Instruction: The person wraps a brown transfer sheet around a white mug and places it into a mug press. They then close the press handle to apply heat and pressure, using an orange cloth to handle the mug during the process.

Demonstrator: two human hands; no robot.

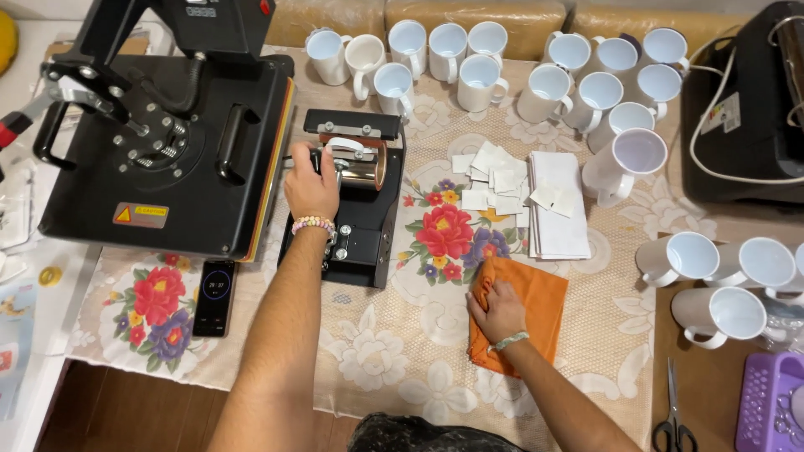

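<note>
Two hands: both at work over a floral tablecloth.
Left hand: fingers curled around the handle of a small mug press.
Right hand: fingers spread flat, pressing on an orange cloth beside the press.
Behind: white mugs in rows, cut paper sheets.
Left: large black heat press, phone.

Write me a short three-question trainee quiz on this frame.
1. True or false: the right hand rests on the orange cloth.
2. What does the left hand touch? A) the scissors B) the small mug press C) the phone
3. Which thing lies at the table's near edge, right of the cloth?

Key: 1 true; 2 B; 3 the scissors.
</note>
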